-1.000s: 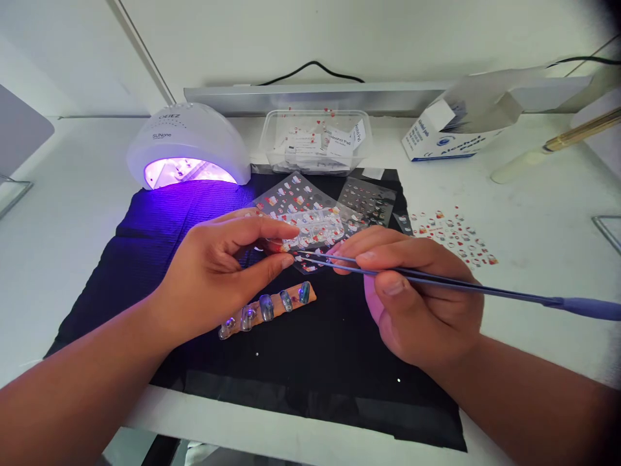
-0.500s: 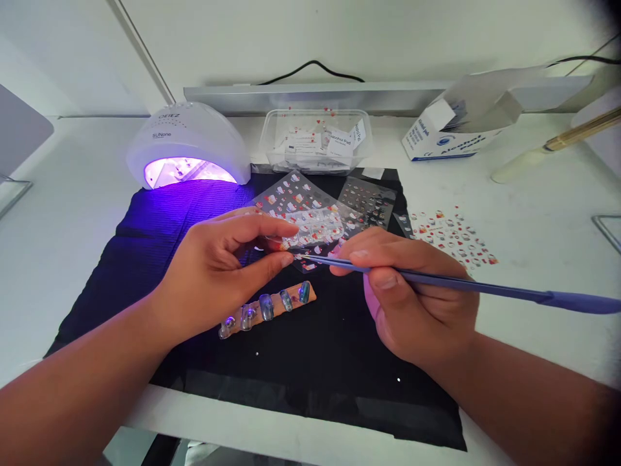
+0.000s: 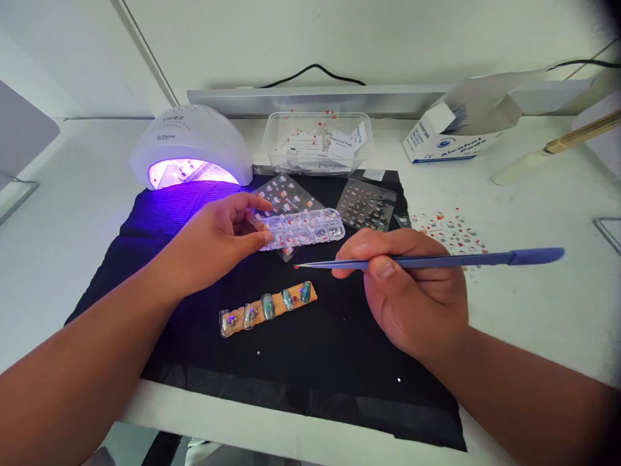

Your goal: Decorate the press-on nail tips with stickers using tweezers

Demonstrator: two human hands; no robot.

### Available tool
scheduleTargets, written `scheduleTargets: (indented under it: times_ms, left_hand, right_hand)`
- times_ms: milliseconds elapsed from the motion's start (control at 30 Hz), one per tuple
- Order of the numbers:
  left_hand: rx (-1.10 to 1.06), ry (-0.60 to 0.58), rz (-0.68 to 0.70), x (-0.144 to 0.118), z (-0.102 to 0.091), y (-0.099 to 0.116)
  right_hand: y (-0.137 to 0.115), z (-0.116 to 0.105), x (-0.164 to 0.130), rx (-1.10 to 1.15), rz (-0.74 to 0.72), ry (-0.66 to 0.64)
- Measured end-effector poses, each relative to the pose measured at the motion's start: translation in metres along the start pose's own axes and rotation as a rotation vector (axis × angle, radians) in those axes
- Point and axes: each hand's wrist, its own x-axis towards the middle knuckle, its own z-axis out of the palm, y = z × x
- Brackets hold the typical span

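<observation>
My left hand (image 3: pixel 208 243) has its thumb and fingers around the left end of a clear compartment case (image 3: pixel 315 226) with tiny decorations inside. In my right hand (image 3: pixel 412 291) is a pair of blue tweezers (image 3: pixel 451 259), held like a pen. At their tip is a small red piece (image 3: pixel 296 266), too tiny to make out further. Below the tip, a wooden strip (image 3: pixel 259 310) carries several press-on nails, among them a glossy blue-green nail (image 3: pixel 268 307); the two at the left are clear with round shiny decorations.
A lit nail lamp (image 3: pixel 194 139) stands at the back left on the black mat (image 3: pixel 315 388). Sticker sheets (image 3: pixel 367 202) lie behind the case. A plastic tub (image 3: pixel 315 162) with packets and an alcohol pad box (image 3: pixel 451 139) stand behind. Small shiny bits dot the mat.
The tweezers have come away from my left fingers, and a red piece now shows at their tip. My left hand has moved back and left, and the case is seen more fully.
</observation>
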Motion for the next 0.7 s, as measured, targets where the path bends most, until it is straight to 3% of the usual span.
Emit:
scheduleTargets:
  times_ms: [133,233,300,367,467,567,700]
  left_hand:
    - [0.380,0.182,0.034,0.002,-0.014,-0.006]
    - [0.346,0.210,0.142,-0.004,-0.020,0.002]
    - [0.274,0.074,0.243,-0.007,-0.020,0.010]
    - [0.243,-0.137,0.317,-0.011,-0.020,0.017]
    - [0.285,-0.397,0.326,-0.016,-0.019,0.026]
    - [0.463,-0.504,0.256,-0.023,-0.016,0.032]
    - [0.672,-0.533,0.240,-0.029,-0.007,0.037]
  right_hand:
    - [-0.001,0.000,0.000,0.019,0.068,-0.050]
    - [-0.001,0.000,0.001,0.030,0.108,-0.077]
    - [-0.001,-0.001,0.001,0.022,0.127,-0.113]
    - [0.000,-0.002,0.000,0.013,0.142,-0.152]
    - [0.002,-0.005,-0.001,0.003,0.159,-0.186]
    - [0.004,-0.007,-0.002,0.005,0.178,-0.196]
    - [0.004,-0.006,-0.002,0.012,0.198,-0.189]
